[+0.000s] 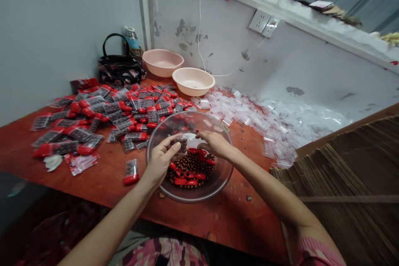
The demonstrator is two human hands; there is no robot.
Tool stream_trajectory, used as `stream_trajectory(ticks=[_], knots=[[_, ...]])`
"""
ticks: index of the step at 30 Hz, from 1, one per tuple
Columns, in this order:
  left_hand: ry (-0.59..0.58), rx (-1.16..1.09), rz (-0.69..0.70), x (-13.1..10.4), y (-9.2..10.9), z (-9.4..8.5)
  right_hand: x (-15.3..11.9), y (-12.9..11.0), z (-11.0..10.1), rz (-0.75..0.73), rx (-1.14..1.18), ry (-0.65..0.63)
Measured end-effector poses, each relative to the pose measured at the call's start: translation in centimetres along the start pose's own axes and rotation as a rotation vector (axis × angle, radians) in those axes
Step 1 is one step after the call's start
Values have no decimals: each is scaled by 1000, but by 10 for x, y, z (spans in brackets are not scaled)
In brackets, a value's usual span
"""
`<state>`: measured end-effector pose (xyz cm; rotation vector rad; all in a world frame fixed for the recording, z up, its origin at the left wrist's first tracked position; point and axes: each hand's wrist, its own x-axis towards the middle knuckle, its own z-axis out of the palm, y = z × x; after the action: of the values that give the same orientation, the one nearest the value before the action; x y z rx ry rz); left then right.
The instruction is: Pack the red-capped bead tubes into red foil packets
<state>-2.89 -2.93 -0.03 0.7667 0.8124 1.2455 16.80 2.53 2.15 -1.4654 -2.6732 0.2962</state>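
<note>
A large clear bowl stands on the red table, with brown beads and several red caps inside. Over its left part my left hand is closed around a small clear case filled with brown beads. My right hand hovers over the bowl's right part, just right of the case and apart from it. Its thumb and forefinger come close together near a small dark bead; the other fingers are bent. Left of the bowl, a filled case with a red cap lies alone on the table.
Many filled red-capped cases are heaped at the left. Empty clear cases spread along the wall at right. Two basins and a black bag stand behind. Stacked cardboard lies at the right.
</note>
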Motion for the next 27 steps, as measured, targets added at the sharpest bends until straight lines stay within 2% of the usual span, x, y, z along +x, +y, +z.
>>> stream_trajectory(ticks=[2,4,8,13,15,19,21,24,27], knots=[[3,-4,10,0,0,1,4,-7,11,48,-89,-136],[14,3,18,0,0,1,9,-12,23,81,-109,-176],[29,6,23,2,-1,1,18,-14,36,131,-71,-180],[54,-1,36,4,-1,1,20,-5,26,184,84,-109],[69,-17,34,5,-1,1,18,-5,19,240,359,-29],[73,-62,-16,4,1,3,10,-15,9,349,1297,201],[48,-71,-37,4,3,3,6,-22,8,331,1506,237],[15,-76,-32,3,3,3,0,-31,9,277,1516,212],[16,-78,-30,2,2,3,-9,-37,9,142,1166,247]])
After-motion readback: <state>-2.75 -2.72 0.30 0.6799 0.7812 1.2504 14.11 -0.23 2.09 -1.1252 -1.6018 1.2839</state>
